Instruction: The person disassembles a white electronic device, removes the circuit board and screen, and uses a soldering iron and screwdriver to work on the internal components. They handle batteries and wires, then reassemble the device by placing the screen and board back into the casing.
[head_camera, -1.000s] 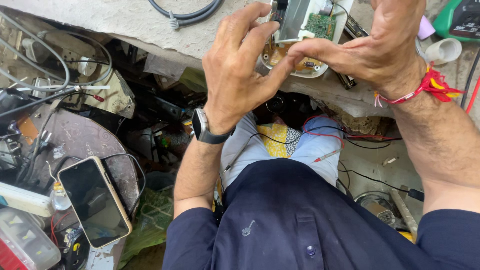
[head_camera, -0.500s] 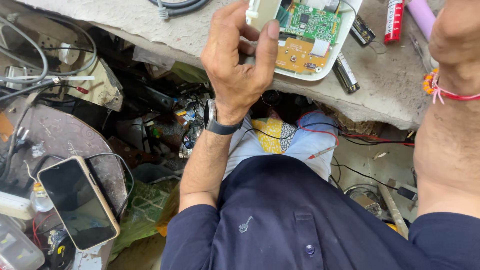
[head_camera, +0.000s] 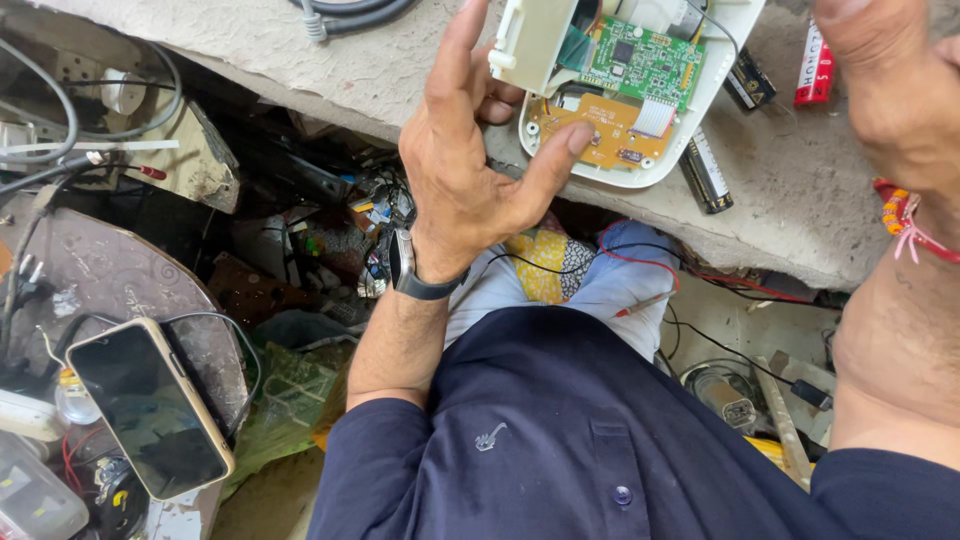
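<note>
An opened white device (head_camera: 640, 178) lies on a grey stone slab (head_camera: 300, 60), showing a green circuit board (head_camera: 640, 60) above an orange board (head_camera: 600, 125). A cream plastic block (head_camera: 530, 40) stands at its left end. My left hand (head_camera: 470, 190), with a dark wristwatch (head_camera: 405, 270), grips the device: the thumb presses the orange board's left edge and the curled fingers sit behind the cream block, the index finger pointing up. My right hand (head_camera: 885, 90) is raised at the top right, away from the device and cut by the frame. A red thread bracelet (head_camera: 905, 225) circles its wrist.
Two black batteries (head_camera: 705, 170) (head_camera: 745, 90) and a red cylinder (head_camera: 818, 70) lie on the slab right of the device. A grey cable (head_camera: 350, 15) coils at the top. A phone (head_camera: 150, 410) rests on a round surface at lower left. Wires and scrap fill the gap below.
My right hand has let go of the device and moved off to the right. My left thumb has come down onto the orange board, and the device now shows more fully.
</note>
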